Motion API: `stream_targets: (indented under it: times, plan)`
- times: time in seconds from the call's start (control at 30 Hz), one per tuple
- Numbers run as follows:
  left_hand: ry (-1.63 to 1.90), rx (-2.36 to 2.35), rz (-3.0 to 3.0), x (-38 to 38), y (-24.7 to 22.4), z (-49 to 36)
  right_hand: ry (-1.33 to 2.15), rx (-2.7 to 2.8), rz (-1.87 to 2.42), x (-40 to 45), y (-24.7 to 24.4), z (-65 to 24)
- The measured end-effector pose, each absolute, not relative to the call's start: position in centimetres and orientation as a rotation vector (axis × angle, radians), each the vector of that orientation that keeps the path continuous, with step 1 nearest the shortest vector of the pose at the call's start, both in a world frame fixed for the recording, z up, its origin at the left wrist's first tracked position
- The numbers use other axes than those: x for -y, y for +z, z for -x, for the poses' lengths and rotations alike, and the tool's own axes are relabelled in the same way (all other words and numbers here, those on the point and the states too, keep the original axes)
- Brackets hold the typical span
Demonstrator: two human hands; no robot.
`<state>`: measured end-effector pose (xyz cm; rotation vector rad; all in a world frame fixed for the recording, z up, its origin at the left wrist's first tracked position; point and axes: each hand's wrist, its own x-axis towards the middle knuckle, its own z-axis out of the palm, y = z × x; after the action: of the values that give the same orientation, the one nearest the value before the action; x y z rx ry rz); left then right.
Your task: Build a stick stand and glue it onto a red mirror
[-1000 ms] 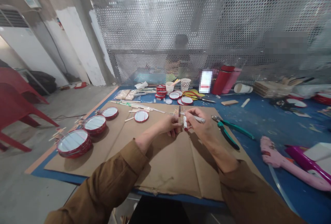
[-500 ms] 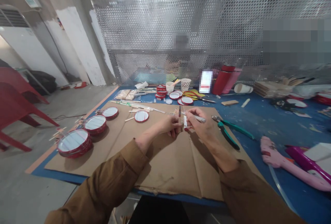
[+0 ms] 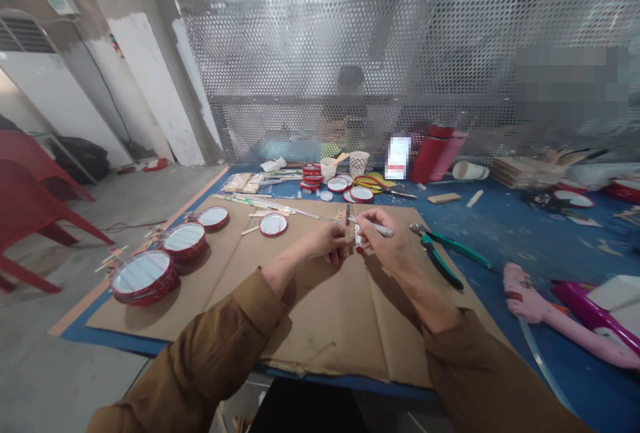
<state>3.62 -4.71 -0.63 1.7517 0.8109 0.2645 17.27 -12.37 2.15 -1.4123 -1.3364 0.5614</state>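
Over the cardboard sheet (image 3: 320,326), my left hand (image 3: 330,241) is closed on a thin, flat wooden strip (image 3: 347,215) with a dark part, which stands up from the fingers. My right hand (image 3: 393,243) pinches a whitish marker pen (image 3: 383,228), its tip pointing left towards the strip. Between the hands shows a small white piece with a red end (image 3: 359,240); which hand bears it I cannot tell. The fingers partly hide both held things.
Left on the cardboard are round red-rimmed lids (image 3: 273,224) and drum-like stacks (image 3: 145,276). To the right lie green-handled pliers (image 3: 440,263), a pink glue gun (image 3: 560,320) and a purple tool (image 3: 595,306). Behind stand paper cups (image 3: 359,164), a phone (image 3: 398,157) and a red bottle (image 3: 431,154).
The marker pen has shifted very slightly left and down in my right hand. My left hand and the wooden strip stay almost where they were.
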Motion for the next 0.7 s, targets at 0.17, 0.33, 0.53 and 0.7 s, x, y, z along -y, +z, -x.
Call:
stream_targets:
  times: [0.17, 0.33, 0.53, 0.7]
  plan:
    - [0.259, -0.822, -1.743, 4.88, -0.41, -3.56, 0.584, 1.309, 1.389, 12.41, 2.19, -17.19]
    - [0.250, -0.838, -1.752, 5.05, -0.15, -3.52, 0.573, 1.299, 1.394, 12.39, 2.05, -17.23]
    - [0.262, -0.831, -1.760, 5.27, 0.17, -3.48, 0.615, 1.302, 1.385, 12.32, 1.83, -17.42]
    - [0.256, -0.842, -1.755, 5.19, 0.12, -3.61, 0.534, 1.360, 1.426, 12.23, 1.77, -17.55]
